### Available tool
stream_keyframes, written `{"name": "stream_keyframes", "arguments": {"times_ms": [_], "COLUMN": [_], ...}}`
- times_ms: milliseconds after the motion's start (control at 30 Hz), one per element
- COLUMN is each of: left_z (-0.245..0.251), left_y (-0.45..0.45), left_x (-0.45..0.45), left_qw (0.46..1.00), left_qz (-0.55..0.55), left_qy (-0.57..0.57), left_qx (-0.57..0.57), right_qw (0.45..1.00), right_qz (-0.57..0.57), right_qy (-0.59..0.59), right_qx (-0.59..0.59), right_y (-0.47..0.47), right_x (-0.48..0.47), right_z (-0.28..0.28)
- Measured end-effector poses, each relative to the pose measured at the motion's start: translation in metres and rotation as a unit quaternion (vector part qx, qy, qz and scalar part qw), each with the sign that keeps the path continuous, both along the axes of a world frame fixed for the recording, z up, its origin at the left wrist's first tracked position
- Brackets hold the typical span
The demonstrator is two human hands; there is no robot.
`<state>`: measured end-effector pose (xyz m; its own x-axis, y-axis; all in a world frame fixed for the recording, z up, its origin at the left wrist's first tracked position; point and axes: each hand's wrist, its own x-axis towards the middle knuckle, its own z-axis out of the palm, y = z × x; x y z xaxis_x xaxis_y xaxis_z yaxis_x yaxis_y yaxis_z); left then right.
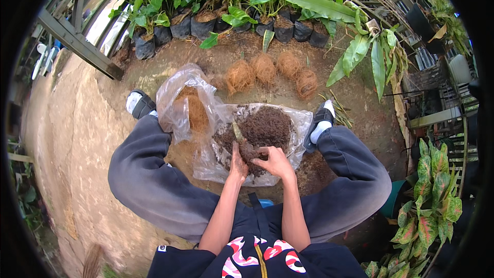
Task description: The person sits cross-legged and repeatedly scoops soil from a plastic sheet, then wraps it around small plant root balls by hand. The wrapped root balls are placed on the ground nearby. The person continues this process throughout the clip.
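Between my two hands is a clump of dark soil [249, 151] with a narrow green leaf cutting [237, 131] standing up from it. My left hand [238, 165] supports the clump from the left, palm inward. On the other side, my right hand [274, 162] pinches it with bent fingers. Both are over a clear plastic sheet [303, 117] that carries a heap of dark, crumbly potting soil [268, 125]. A clear plastic bag [170, 104] of brown coconut fibre [197, 114] lies to the left. Beyond the sheet sit several fibre-wrapped balls [264, 68], some with leaf tips showing.
Leafy plants in black nursery bags [202, 27] line the far side. A broad-leaved plant [357, 52] leans in at the right, above cut leaves [339, 110] on the ground. My sandalled feet flank the sheet. A metal beam [81, 44] stands at the upper left.
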<state>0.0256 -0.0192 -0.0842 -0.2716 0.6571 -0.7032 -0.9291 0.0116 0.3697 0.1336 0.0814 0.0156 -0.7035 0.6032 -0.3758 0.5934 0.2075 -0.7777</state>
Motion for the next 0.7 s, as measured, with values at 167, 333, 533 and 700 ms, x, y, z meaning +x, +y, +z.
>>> {"name": "stream_keyframes", "arguments": {"times_ms": [167, 333, 533, 700], "left_z": [0.013, 0.022, 0.014, 0.011], "left_y": [0.001, 0.002, 0.002, 0.001], "left_x": [0.002, 0.003, 0.005, 0.003], "left_qw": [1.000, 0.999, 1.000, 0.999], "left_qz": [0.024, 0.016, 0.000, -0.006], "left_qy": [-0.002, -0.033, -0.018, -0.042], "left_qx": [0.007, 0.011, 0.011, -0.006], "right_qw": [0.999, 0.994, 0.994, 0.997], "right_qz": [0.030, -0.037, -0.087, 0.006], "right_qy": [0.024, 0.094, 0.065, 0.062], "right_qx": [-0.028, -0.047, -0.001, 0.047], "right_y": [-0.009, -0.008, -0.004, -0.012], "right_x": [-0.010, -0.012, -0.010, -0.010], "right_z": [0.009, 0.005, 0.005, 0.001]}}
